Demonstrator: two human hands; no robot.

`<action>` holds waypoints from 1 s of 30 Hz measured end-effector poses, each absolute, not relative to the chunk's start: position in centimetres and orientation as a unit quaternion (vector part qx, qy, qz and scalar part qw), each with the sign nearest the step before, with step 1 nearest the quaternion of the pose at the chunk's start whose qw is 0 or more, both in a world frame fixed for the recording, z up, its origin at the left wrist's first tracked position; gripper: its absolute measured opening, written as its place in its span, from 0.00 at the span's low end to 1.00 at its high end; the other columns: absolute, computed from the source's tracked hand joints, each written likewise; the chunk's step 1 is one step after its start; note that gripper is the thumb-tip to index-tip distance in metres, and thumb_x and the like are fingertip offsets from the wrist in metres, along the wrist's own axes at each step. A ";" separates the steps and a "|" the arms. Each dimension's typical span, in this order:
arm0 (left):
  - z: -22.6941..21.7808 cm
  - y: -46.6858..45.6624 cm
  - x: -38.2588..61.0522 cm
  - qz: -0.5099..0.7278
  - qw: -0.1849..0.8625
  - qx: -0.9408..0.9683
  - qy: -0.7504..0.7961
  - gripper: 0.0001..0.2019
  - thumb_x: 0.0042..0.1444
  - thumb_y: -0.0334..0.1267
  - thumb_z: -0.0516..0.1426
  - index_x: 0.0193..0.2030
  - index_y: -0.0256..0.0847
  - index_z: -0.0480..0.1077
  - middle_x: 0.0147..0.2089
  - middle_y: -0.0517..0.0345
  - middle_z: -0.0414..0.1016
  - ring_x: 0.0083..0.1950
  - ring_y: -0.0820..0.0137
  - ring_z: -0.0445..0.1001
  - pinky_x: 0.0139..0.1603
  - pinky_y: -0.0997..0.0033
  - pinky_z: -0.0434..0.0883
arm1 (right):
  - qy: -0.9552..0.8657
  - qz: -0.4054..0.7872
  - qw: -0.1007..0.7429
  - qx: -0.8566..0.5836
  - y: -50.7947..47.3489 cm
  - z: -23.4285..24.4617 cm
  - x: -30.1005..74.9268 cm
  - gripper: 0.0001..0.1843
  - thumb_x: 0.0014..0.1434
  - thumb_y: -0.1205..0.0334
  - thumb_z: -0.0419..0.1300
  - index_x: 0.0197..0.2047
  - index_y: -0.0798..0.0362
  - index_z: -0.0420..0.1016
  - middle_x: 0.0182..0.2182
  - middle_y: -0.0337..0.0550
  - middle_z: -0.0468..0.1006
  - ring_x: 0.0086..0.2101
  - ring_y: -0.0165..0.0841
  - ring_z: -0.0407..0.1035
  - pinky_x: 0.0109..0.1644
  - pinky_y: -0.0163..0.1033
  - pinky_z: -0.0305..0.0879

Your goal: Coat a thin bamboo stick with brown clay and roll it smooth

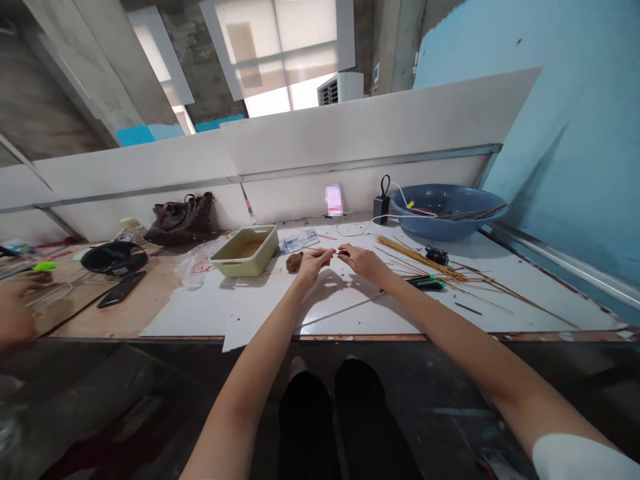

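Quick look at our setup: a brown lump of clay [295,261] sits just left of our hands on the white sheet [350,313], and a cream tray [246,252] with brown liquid in it is a bit farther left. To the right there's a spread of thin wooden sticks [420,260], with a green-and-black tool [426,283] beside them, and a blue basin [447,210] at the far right holds more sticks. A black handbag [180,221] sits far left, and another person's hand [15,307] pokes in at the left edge. Our left hand [313,265] and right hand [365,262] are close together above the sheet, fingers [345,252] of both pinched shut on a thin stick [324,251].
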State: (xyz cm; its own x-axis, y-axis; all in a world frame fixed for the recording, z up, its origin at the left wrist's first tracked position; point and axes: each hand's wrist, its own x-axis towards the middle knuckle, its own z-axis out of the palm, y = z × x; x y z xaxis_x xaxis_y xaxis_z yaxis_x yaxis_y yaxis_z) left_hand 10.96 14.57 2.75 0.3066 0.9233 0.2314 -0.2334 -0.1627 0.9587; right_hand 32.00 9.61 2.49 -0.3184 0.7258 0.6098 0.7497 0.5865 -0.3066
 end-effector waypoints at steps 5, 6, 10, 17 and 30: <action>2.7 14.7 10.9 0.510 0.562 0.576 0.305 0.28 0.39 0.62 0.80 0.29 0.38 0.84 0.31 0.56 0.77 0.32 0.73 0.68 0.35 0.69 0.67 | -0.811 -0.017 0.375 -0.448 9.2 2.6 31.7 0.09 0.78 0.53 0.61 0.55 0.47 0.76 0.44 0.45 0.87 0.41 0.41 0.81 0.44 0.42 0.71; 2.6 14.7 10.9 0.508 0.562 0.578 0.304 0.28 0.39 0.62 0.80 0.29 0.38 0.84 0.31 0.56 0.77 0.32 0.73 0.68 0.35 0.69 0.67 | -0.810 -0.020 0.378 -0.448 9.2 2.7 31.7 0.08 0.78 0.54 0.61 0.54 0.47 0.76 0.44 0.46 0.87 0.43 0.42 0.82 0.45 0.42 0.71; 2.6 14.7 10.9 0.500 0.561 0.588 0.300 0.27 0.40 0.61 0.80 0.29 0.38 0.83 0.30 0.57 0.75 0.32 0.73 0.68 0.35 0.69 0.68 | -0.805 -0.027 0.384 -0.452 9.0 3.0 31.9 0.07 0.78 0.57 0.61 0.52 0.48 0.79 0.47 0.50 0.88 0.47 0.44 0.82 0.49 0.44 0.71; 2.6 14.7 11.0 0.498 0.558 0.591 0.302 0.28 0.41 0.63 0.79 0.28 0.38 0.81 0.30 0.57 0.75 0.32 0.72 0.68 0.35 0.69 0.68 | -0.805 -0.027 0.366 -0.466 9.3 2.7 31.9 0.11 0.80 0.56 0.58 0.52 0.48 0.81 0.44 0.48 0.89 0.43 0.43 0.82 0.46 0.42 0.69; 2.7 14.6 10.7 0.504 0.548 0.593 0.307 0.28 0.44 0.63 0.78 0.24 0.39 0.77 0.29 0.57 0.72 0.32 0.71 0.67 0.37 0.67 0.67 | -0.808 -0.029 0.379 -0.451 8.9 2.6 31.7 0.06 0.77 0.58 0.62 0.54 0.47 0.78 0.46 0.46 0.88 0.43 0.42 0.82 0.44 0.42 0.71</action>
State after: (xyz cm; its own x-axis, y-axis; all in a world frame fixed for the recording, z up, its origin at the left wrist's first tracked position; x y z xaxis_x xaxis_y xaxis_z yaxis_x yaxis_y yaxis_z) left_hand 10.71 14.58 2.65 0.3026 0.9166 0.2612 -0.1883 -0.2112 0.9591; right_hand 31.73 8.95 2.64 -0.3065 0.7056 0.6389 0.7500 0.5923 -0.2942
